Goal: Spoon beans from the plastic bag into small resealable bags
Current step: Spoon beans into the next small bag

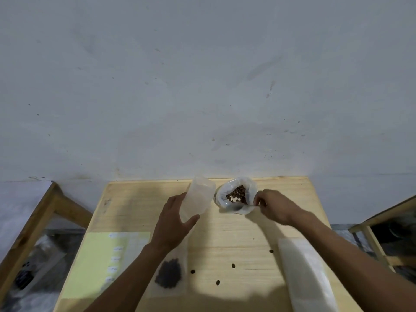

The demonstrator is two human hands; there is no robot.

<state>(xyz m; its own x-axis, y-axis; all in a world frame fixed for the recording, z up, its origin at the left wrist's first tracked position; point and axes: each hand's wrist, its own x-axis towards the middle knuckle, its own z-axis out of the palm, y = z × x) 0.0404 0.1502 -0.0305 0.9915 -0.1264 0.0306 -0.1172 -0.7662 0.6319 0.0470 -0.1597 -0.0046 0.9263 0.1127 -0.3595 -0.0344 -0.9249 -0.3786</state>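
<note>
Scooping step. Your left hand [174, 218] grips an upright small resealable bag [198, 197] at table centre; at its 3 o'clock, your right hand [273, 207] pinches the spoon [238, 207] at the plastic bag [236, 195] of beans [237, 194]. Next: lift level, tip into the small bag's mouth.

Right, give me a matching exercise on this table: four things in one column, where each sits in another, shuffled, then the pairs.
Things:
1. empty small bag
2. plastic bag of beans
3. filled small bag
4. stack of bags

Places:
A. lying flat under the left forearm
B. near right of the table
C. held upright by the left hand
D. far side, spoon in its mouth

Pairs: 1-C, 2-D, 3-A, 4-B
</note>
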